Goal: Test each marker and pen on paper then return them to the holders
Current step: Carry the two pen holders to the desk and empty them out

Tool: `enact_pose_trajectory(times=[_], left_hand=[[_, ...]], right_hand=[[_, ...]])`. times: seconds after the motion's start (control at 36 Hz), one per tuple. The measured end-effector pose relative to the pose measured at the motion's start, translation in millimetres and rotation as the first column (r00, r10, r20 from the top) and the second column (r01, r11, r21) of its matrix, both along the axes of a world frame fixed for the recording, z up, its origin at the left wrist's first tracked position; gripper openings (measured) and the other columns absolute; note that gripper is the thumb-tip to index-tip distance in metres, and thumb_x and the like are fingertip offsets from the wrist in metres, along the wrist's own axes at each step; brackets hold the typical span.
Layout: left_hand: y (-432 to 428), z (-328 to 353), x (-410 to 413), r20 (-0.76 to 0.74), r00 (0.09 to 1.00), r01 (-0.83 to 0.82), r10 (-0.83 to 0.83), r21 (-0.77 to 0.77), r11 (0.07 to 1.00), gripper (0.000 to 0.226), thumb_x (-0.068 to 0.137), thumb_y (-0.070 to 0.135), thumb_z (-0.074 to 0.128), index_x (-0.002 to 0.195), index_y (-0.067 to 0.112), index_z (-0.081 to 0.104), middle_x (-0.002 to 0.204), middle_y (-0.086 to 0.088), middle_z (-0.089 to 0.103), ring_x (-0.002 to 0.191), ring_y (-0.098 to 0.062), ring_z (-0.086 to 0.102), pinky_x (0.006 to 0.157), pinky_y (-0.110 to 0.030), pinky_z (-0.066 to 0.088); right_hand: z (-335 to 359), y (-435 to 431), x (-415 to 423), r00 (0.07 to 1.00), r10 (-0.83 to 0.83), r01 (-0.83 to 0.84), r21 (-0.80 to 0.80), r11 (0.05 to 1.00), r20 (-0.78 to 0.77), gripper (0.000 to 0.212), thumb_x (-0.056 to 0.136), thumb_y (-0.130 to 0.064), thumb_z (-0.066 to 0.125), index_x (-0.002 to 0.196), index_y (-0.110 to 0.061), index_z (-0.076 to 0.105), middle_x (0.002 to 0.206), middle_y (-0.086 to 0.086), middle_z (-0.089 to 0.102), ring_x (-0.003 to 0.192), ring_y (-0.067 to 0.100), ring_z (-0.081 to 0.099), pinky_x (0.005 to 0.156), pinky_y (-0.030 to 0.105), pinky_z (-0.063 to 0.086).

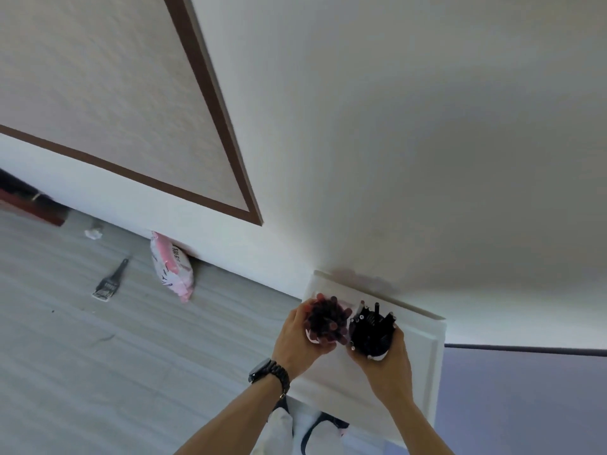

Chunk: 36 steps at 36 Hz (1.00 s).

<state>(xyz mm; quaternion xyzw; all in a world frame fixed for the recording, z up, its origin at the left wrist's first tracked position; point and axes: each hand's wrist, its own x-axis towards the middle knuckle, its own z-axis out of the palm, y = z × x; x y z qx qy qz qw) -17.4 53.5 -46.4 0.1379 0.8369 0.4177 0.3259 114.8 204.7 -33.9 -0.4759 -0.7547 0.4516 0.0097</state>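
Observation:
Two holders stand side by side on a small white table (423,366) against the wall. The left holder (328,323) is packed with several dark red markers. The right holder (372,333) is packed with several black pens. My left hand (297,339) grips the red-marker holder from its left side. My right hand (389,359) grips the black-pen holder from the near right side. The holders' bodies are mostly hidden by the pens and my fingers. No paper is visible.
The white table has a raised rim and sits in the corner by a white wall. On the grey wood floor to the left lie a pink and white packet (172,267), a small black brush (110,282) and a crumpled white scrap (93,233). A blue-grey surface (525,405) lies at right.

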Motion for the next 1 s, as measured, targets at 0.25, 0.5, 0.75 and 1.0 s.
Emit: enact_pose_trajectory(times=[0.25, 0.5, 0.75, 1.0], left_hand=[[-69.6, 49.3, 36.6, 0.130, 0.942, -0.320, 0.309, 0.076, 0.944, 0.071, 0.060, 0.045, 0.094, 0.115, 0.046, 0.050, 0.109, 0.036, 0.065, 0.100, 0.013, 0.062, 0.078, -0.008, 0.049], [-183.9, 74.6, 99.2, 0.206, 0.764, -0.628, 0.612, 0.021, 0.778, 0.074, 0.052, 0.041, 0.099, 0.111, 0.043, 0.055, 0.103, 0.026, 0.070, 0.096, 0.016, 0.061, 0.070, -0.002, 0.047], [-268.2, 86.5, 221.3, 0.174, 0.397, -0.917, 0.901, 0.034, 0.398, 0.069, 0.057, 0.026, 0.097, 0.102, 0.058, 0.055, 0.104, 0.038, 0.066, 0.096, 0.017, 0.062, 0.073, -0.007, 0.049], [-273.1, 85.5, 381.3, 0.295, -0.204, -0.979, 0.933, -0.071, -0.192, 0.078, 0.042, 0.046, 0.087, 0.113, 0.036, 0.058, 0.103, 0.017, 0.074, 0.098, -0.007, 0.070, 0.088, -0.035, 0.057]], right_hand=[[52.0, -36.9, 26.8, 0.999, -0.010, 0.003, -0.149, 0.989, -0.044, 0.081, 0.058, -0.047, 0.094, 0.120, -0.046, 0.041, 0.104, -0.028, 0.061, 0.090, -0.007, 0.057, 0.070, 0.020, 0.042], [50.4, -89.9, 62.0, 0.989, 0.148, -0.140, -0.238, 0.961, 0.019, 0.093, 0.061, -0.023, 0.099, 0.138, -0.023, 0.048, 0.112, -0.016, 0.066, 0.099, 0.017, 0.065, 0.084, 0.036, 0.047], [62.2, -137.8, 67.0, 0.835, 0.550, -0.522, -0.282, 0.805, 0.024, 0.077, 0.039, -0.055, 0.086, 0.107, -0.047, 0.050, 0.092, -0.021, 0.071, 0.088, -0.001, 0.066, 0.075, 0.033, 0.049], [59.9, -156.5, 65.6, 0.325, 0.940, -0.912, -0.229, 0.341, 0.103, 0.073, 0.046, -0.061, 0.089, 0.108, -0.059, 0.049, 0.101, -0.040, 0.066, 0.086, -0.017, 0.063, 0.073, 0.023, 0.048]])
